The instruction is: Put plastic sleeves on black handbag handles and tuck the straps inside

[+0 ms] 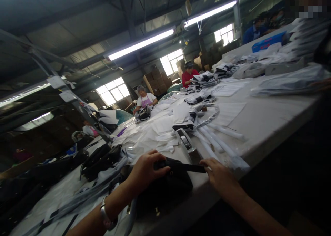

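Note:
A black bag point(168, 189) with small metal fittings rests near the table edge in front of me. My left hand point(148, 167) is closed on its upper part, thumb on the near side and fingers over the top. From the bag a black strap point(192, 167) stretches to the right. Its far end is pinched between the thumb and fingers of my right hand point(219, 177). Just beyond the strap stands a tape dispenser point(185, 143). The underside of the bag is dark and hard to make out.
Rolled white tubes point(210, 141) and white sheets point(160, 125) lie across the long table point(269, 122). More black bags point(99, 162) sit at left. Wrapped bags point(204, 78) are piled farther back. Co-workers point(146, 100) are along the far side; a metal post point(74, 105) rises at left.

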`<action>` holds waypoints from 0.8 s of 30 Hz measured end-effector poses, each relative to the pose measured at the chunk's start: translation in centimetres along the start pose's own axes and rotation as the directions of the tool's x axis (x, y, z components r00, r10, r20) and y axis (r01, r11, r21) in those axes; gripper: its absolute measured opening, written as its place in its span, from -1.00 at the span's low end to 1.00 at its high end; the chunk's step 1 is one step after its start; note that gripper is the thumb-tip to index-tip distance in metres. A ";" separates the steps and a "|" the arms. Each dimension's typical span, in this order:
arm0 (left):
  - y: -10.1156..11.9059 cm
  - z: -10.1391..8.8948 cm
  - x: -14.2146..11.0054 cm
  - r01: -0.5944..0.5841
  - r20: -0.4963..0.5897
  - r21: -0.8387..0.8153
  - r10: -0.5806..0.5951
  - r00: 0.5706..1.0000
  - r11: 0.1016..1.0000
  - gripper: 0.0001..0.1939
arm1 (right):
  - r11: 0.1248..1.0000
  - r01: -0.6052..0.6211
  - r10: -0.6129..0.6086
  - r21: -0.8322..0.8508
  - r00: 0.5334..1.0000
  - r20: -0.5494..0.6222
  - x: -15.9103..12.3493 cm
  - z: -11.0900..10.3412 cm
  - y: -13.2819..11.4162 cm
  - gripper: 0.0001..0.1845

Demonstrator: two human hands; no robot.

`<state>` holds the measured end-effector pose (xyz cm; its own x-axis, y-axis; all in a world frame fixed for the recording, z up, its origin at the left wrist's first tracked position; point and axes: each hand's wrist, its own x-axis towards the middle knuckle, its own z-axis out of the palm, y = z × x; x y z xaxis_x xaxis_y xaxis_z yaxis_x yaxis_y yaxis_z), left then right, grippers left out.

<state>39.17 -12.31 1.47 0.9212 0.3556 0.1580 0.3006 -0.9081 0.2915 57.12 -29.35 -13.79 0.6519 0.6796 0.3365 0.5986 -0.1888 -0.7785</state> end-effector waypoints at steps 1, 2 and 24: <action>0.0 0.0 0.0 0.001 0.001 -0.001 -0.001 1.000 1.000 -0.79 | 0.998 0.070 -0.069 0.006 0.996 -0.057 0.0 0.2 -0.6 -0.69; 0.0 0.1 0.0 0.003 0.000 -0.001 -0.003 1.000 1.000 -0.78 | 0.989 0.145 -0.142 0.023 0.985 -0.102 0.1 0.5 -1.4 -0.69; 1.2 -0.1 0.3 0.051 0.006 0.014 -0.051 0.999 0.999 -0.72 | 0.694 -0.085 -0.229 0.715 0.915 0.331 4.0 2.8 -5.9 -0.72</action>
<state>39.81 -13.29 1.95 0.9062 0.3999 0.1373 0.3503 -0.8919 0.2860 54.91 -23.47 -9.35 0.3052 0.9001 0.3108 0.0267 0.3182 -0.9476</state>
